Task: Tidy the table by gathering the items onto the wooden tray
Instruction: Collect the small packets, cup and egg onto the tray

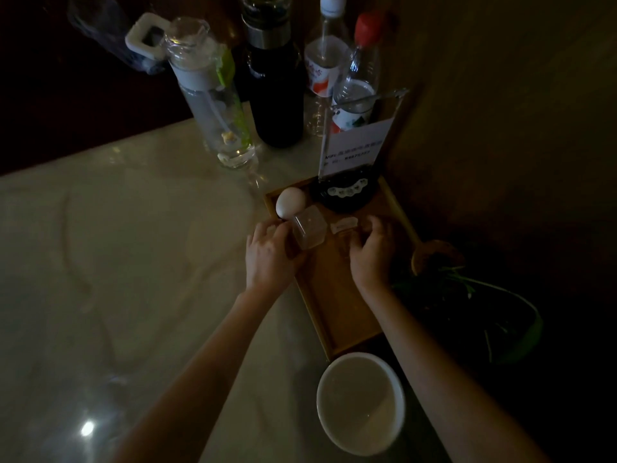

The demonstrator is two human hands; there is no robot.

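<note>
The wooden tray [337, 315] lies on the pale marble table, at its right side. On the tray's far end sit a white egg [289, 202], a clear plastic cube box [309, 231], a small pale label-like piece [344, 226] and a black round dish [345, 193] with a clear sign holder [357, 145] standing behind it. My left hand [270, 255] rests at the tray's left rim, its fingers against the cube box and just below the egg. My right hand [372, 252] is over the tray with curled fingers around something small and clear that I cannot make out.
A white bowl [360, 402] stands at the tray's near end. Behind the tray are a clear water bottle [213, 95], a black flask [275, 85] and two plastic bottles [357, 75]. A wooden spoon [430, 252] and green leaves [467, 305] lie right of the tray. The scene is dim.
</note>
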